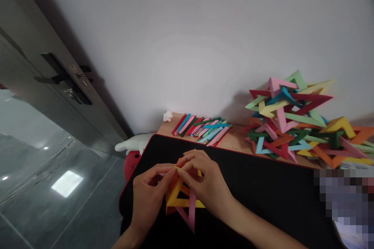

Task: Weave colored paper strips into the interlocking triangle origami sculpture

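Over the black mat, both of my hands pinch the top corner of a folded-paper star [182, 202] made of interlocked yellow, orange and pink strips. My left hand [150, 190] grips its upper left edge with thumb and forefinger closed together. From the other side my right hand [203, 173] presses thumb and fingers on the same corner, its fingers covering part of the yellow and orange paper. A pink point of the star hangs down below the hands. What lies exactly between the fingertips is hidden.
A black mat [257, 186] with a red edge covers the wooden table [239, 138]. Behind it lie several folded paper strips [201, 126] and a crumpled white paper [167, 116]. Finished multicoloured paper stars [288, 103] are piled at right. A door [37, 46] stands at left; a blurred patch covers the lower right.
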The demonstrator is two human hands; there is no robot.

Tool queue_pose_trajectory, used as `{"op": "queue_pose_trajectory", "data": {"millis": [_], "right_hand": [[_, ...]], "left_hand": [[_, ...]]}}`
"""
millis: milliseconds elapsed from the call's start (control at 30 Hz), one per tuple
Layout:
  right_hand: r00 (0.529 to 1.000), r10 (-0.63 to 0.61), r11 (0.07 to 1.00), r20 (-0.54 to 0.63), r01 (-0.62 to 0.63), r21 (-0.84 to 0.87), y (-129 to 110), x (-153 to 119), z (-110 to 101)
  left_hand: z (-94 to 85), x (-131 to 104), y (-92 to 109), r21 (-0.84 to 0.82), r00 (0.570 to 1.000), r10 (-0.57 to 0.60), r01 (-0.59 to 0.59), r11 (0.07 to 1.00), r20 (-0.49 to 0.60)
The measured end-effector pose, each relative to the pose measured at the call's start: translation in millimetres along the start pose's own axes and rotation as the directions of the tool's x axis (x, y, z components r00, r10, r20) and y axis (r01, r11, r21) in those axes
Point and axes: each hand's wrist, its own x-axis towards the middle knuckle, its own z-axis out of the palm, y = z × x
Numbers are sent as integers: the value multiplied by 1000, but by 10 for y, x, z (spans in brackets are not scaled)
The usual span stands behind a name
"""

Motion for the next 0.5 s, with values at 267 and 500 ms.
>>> {"op": "queue_pose_trajectory", "data": {"millis": [267,500], "right_hand": [[988,10,1000,157,-7,-19,-77,108,-262],[991,-83,986,-110,65,-154,69,83,-511]], "left_hand": [[-29,174,62,-5,992,79,-79,997,96],[-22,502,44,-135,987,-3,25,990,161]]}}
